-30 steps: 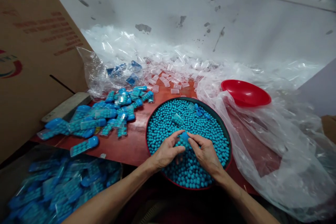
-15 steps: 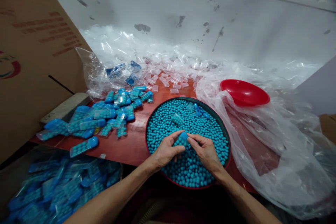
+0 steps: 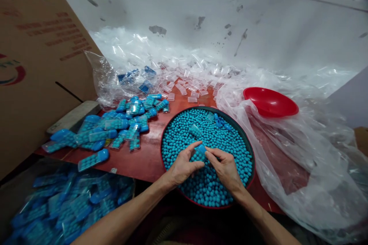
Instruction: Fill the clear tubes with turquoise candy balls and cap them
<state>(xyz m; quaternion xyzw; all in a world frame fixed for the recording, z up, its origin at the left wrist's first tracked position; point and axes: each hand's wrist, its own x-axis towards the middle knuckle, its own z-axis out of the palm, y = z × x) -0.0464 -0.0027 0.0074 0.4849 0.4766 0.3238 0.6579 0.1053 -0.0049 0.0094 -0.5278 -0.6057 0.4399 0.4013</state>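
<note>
I cannot see the lower body of the small clear plastic case with the blue cap (image 3: 201, 150); my fingers cover most of it, and whether it is full cannot be told. My left hand (image 3: 184, 166) is closed around the case from the left side, thumb below and forefinger arched over it. My right hand (image 3: 225, 168) pinches narrowly at the cap end from the right. Both hands meet above the centre of the round dark tray with the red rim (image 3: 249, 149), which is filled with small blue beads (image 3: 218, 141).

Left of the tray, a heap of filled blue-capped cases (image 3: 115, 126) lies on the red table top (image 3: 138, 159). Behind the tray, empty clear cases (image 3: 189, 86) are scattered. Right of the tray, a shallow red plastic bowl (image 3: 270, 101) rests on crumpled clear plastic sheeting (image 3: 301, 149). Far left of the tray stands a brown cardboard box (image 3: 31, 65), cut off by the frame edge. Below and left of the tray, a clear bag of filled cases (image 3: 66, 203) appears blurred.
</note>
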